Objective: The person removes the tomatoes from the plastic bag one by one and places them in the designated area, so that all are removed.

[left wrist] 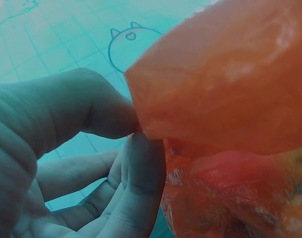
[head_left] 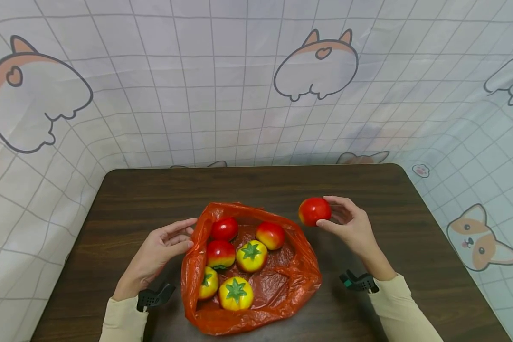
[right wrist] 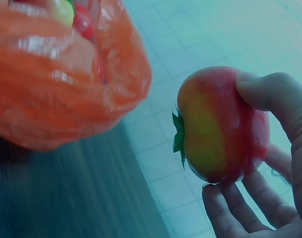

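Cream sleeves (head_left: 121, 320) flank an orange plastic bag (head_left: 305, 275) (six tomatoes (head_left: 236, 294) inside); left grip (head_left: 156, 251) pinches its left rim, right grip (head_left: 356, 230) another tomato (head_left: 314, 212), far right.

The orange bag (head_left: 300, 275) hides part of the leftmost yellow fruit (head_left: 209, 285) from me; the head view's bottom edge crops my sleeves (head_left: 403, 308) and the bench (head_left: 145, 199)
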### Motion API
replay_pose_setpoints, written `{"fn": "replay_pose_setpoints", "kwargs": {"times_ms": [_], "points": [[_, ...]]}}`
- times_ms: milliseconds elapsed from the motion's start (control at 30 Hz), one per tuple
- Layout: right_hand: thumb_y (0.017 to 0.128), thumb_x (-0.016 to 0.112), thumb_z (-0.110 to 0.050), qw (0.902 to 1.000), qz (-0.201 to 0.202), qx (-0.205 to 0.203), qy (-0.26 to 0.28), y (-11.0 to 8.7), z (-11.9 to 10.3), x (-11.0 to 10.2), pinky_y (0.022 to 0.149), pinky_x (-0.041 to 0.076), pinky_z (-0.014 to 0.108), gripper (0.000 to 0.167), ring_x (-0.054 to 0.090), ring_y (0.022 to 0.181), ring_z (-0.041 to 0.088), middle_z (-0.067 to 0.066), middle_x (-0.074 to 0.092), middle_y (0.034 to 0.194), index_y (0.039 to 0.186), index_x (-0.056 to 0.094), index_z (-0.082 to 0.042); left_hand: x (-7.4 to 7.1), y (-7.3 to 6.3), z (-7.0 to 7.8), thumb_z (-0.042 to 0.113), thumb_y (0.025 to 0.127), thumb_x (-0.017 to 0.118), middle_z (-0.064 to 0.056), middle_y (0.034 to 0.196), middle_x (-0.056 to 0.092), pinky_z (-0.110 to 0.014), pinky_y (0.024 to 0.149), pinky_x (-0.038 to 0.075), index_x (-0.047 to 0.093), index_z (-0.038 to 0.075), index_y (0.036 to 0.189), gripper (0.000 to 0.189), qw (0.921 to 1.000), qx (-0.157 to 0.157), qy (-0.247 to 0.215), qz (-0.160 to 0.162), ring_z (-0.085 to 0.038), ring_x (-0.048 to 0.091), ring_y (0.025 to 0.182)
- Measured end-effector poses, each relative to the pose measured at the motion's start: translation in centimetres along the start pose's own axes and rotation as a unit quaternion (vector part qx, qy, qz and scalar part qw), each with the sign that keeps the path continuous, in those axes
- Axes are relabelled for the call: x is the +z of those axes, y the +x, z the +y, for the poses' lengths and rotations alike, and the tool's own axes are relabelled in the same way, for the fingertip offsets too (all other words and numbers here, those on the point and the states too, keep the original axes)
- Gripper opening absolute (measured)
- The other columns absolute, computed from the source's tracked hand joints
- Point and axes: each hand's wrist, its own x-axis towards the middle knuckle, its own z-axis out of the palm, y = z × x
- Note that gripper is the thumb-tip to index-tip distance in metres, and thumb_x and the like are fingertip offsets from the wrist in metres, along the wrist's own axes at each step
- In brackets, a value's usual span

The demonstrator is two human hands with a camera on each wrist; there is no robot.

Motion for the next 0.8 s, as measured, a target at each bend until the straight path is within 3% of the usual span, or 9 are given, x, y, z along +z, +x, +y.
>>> {"fn": "replay_pose_setpoints", "kwargs": {"times_ms": [467, 800], "points": [[0.088, 0.084, -0.021, 0.9991, 0.003, 0.025, -0.034, 1.5, 2.5, -0.4, 0.094, 0.052, 0.008, 0.058, 0.063, 0.113, -0.005, 0.012, 0.061, 0.142, 0.140, 0.060, -0.012, -0.1, 0.2, 0.0, 0.013, 0.100, 0.068, 0.001, 0.121, 0.064, -0.028, 0.093, 0.062, 0.044, 0.001, 0.153, 0.060, 1.0000, 0.000, -0.006, -0.003, -0.009, 0.070, 0.103], [0.088, 0.084, -0.030, 0.9947, 0.001, 0.065, -0.080, 1.8, 4.9, -0.4, 0.092, 0.051, 0.005, 0.059, 0.060, 0.112, -0.004, 0.010, 0.061, 0.143, 0.140, 0.060, -0.016, 0.0, 0.1, -0.2, 0.012, 0.099, 0.069, 0.003, 0.120, 0.064, -0.026, 0.093, 0.061, 0.044, 0.000, 0.153, 0.061, 0.9999, -0.005, -0.015, -0.004, -0.007, 0.070, 0.103]]}}
